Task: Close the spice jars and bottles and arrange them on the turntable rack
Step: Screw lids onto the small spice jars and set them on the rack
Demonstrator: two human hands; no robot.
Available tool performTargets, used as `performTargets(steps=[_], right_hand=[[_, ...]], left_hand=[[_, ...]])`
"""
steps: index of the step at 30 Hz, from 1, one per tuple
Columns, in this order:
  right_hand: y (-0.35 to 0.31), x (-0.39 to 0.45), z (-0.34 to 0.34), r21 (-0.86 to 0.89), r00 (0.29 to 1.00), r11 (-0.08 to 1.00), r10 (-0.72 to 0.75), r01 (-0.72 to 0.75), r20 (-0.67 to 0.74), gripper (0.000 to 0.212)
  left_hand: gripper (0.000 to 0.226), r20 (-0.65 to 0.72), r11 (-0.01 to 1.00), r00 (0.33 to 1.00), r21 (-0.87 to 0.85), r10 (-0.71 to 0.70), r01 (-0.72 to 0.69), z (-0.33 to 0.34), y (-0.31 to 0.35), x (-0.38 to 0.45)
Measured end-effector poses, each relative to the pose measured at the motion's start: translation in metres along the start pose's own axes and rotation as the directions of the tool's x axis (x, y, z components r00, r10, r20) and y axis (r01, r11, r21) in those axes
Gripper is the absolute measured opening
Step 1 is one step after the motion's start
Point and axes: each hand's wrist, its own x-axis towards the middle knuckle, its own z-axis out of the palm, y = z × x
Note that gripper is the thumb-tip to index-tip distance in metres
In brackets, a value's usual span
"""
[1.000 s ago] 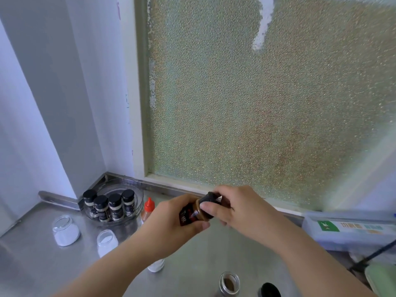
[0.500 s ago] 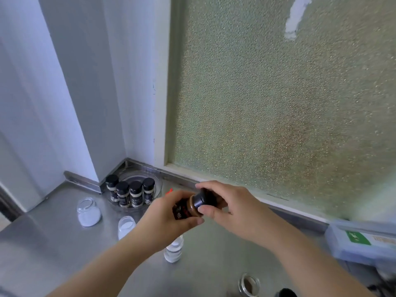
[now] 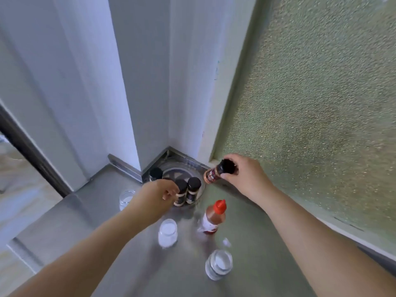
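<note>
Grey stainless-steel desk (image 3: pixel 257 249) spanning the near field; frosted green window pane (image 3: pixel 321 103) at right, white wall panels at left and far.

Round clear turntable rack (image 3: pixel 200 190) seated in the far corner of the desk, carrying four black-capped spice jars (image 3: pixel 194 189) along its near and left side; right and far portion bare.

Right hand (image 3: pixel 242 174) at the right rim of the rack, fingers wrapped around the black cap of a small brown spice jar with dark label (image 3: pixel 214 174), jar tilted and clear of the surface. Left hand (image 3: pixel 158 194) now released from that jar, fingers loosely curled and reaching the near jars on the rack; contact not determinable.

Change since one second ago: capping with both hands ended, jar carried from mid-desk to the rack. Meaning: jar judged closed, placement step in progress.

Red-capped squeeze bottle (image 3: pixel 214 217) standing just near of the rack. Three small clear glass jars of white powder (image 3: pixel 168 232) on the desk at left, near-centre and near-right, apparently uncapped; not yet racked.
</note>
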Motion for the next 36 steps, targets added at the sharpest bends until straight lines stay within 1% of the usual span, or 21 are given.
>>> performTargets(steps=[3,7,10,13,15,17,18,21,23,24,27,29,31,34,36], right_hand=[[0.008,0.032,0.041,-0.049,0.994,0.999,-0.01,0.016,0.106,0.048],[0.016,0.054,0.08,-0.067,0.976,0.998,0.012,0.003,0.218,0.052],[0.022,0.059,0.091,-0.089,0.955,0.996,0.049,-0.024,0.292,0.056],[0.025,0.055,0.094,-0.129,0.91,0.991,0.091,-0.042,0.404,0.065],[0.03,0.051,0.097,-0.128,0.886,0.989,0.124,-0.074,0.447,0.077],[0.033,0.048,0.096,-0.121,0.871,0.988,0.144,-0.098,0.47,0.085],[0.034,0.045,0.094,-0.112,0.866,0.989,0.142,-0.1,0.48,0.085],[0.032,0.039,0.09,-0.081,0.876,0.994,0.098,-0.068,0.472,0.075],[0.03,0.039,0.089,-0.062,0.902,0.998,0.056,-0.032,0.428,0.067],[0.029,0.04,0.089,-0.054,0.911,0.998,0.031,-0.01,0.411,0.064],[0.026,0.046,0.096,-0.052,0.901,0.996,-0.038,0.068,0.432,0.064],[0.023,0.05,0.101,-0.061,0.895,0.997,-0.017,0.049,0.446,0.06],[0.017,0.053,0.104,-0.051,0.89,0.999,0.014,0.011,0.456,0.056],[0.007,0.052,0.106,-0.037,0.858,0.999,0.008,0.013,0.513,0.059],[0.002,0.05,0.108,-0.047,0.836,0.999,0.027,-0.002,0.548,0.064]], left_hand=[[0.022,0.019,0.997,0.999,0.064,0.033,-0.034,0.003,-0.016,0.01],[0.02,0.031,0.999,1.0,0.038,0.003,-0.005,0.008,-0.037,0.014],[0.02,0.039,0.998,0.999,0.056,0.024,-0.026,0.011,-0.048,0.019],[0.022,0.044,0.995,0.996,0.054,0.077,-0.08,0.016,-0.053,0.027],[0.027,0.033,0.985,0.987,0.065,0.155,-0.157,0.023,-0.055,0.036],[0.037,0.033,0.971,0.976,0.099,0.214,-0.217,0.033,-0.052,0.047],[0.044,0.053,0.962,0.971,0.135,0.232,-0.237,0.038,-0.05,0.053],[0.065,0.177,0.906,0.953,0.306,0.248,-0.292,0.058,-0.046,0.066],[0.071,0.26,0.848,0.939,0.422,0.227,-0.322,0.069,-0.049,0.07],[0.072,0.273,0.828,0.936,0.454,0.224,-0.33,0.073,-0.052,0.07],[0.071,0.214,0.819,0.932,0.447,0.293,-0.36,0.075,-0.065,0.067],[0.067,0.225,0.794,0.924,0.472,0.31,-0.382,0.071,-0.073,0.067],[0.061,0.192,0.794,0.934,0.491,0.302,-0.358,0.064,-0.081,0.069],[0.056,0.153,0.808,0.949,0.498,0.275,-0.314,0.052,-0.088,0.071],[0.053,0.136,0.806,0.951,0.505,0.279,-0.309,0.05,-0.092,0.07]])
